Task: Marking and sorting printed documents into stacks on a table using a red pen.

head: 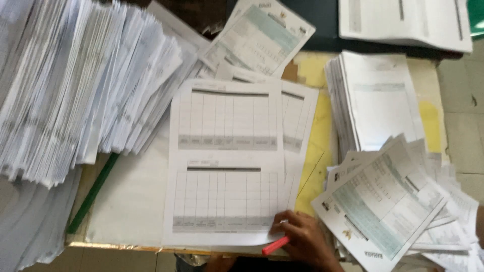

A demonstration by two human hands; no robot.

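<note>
One hand (302,239) was clamped on a red pen (275,246), fingertips pressing the form's (227,161) lower right corner; which hand, undetermined.

One hand (302,239) is visible at the 6 o'clock edge of the head view. It is bare: no glove, no ring, no wristband. The wrist and the short length of forearm that show are uncovered; no sleeve or cuff reaches them. A dark garment (257,264) occupies the frame edge at 6 o'clock, beside the wrist; its cut cannot be determined. The other hand is out of view.
</note>
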